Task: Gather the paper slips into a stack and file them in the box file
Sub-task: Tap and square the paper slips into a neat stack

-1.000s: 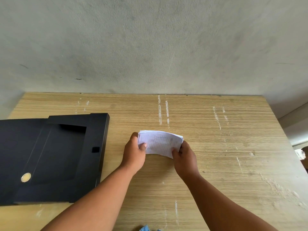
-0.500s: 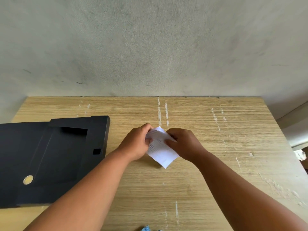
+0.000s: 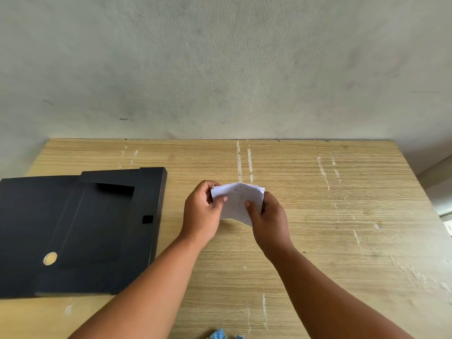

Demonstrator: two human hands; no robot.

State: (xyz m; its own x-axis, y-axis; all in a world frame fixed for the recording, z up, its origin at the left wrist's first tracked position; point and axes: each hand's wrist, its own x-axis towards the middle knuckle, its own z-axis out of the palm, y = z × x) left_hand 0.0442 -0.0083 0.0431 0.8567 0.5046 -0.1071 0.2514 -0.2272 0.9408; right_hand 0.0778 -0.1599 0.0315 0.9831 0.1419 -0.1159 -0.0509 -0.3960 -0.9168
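A small stack of white paper slips [image 3: 238, 199] with faint ruled lines and writing is held just above the middle of the wooden table [image 3: 318, 216]. My left hand [image 3: 203, 211] pinches its left edge, and my right hand [image 3: 269, 218] grips its right side with the thumb across the front. The stack bows slightly between them. The black box file [image 3: 80, 231] lies flat on the table's left part, about a hand's width left of my left hand, with a round metal ring near its lower left.
A grey plaster wall [image 3: 220, 69] rises directly behind the table's far edge. The table's right edge [image 3: 420, 192] drops off beside a pale ledge. A bit of blue patterned cloth [image 3: 220, 335] shows at the bottom edge.
The slips were turned in my hands: flat and wide, then tilted on a corner, now held upright again. My right hand has shifted from over the stack's top to its right side.
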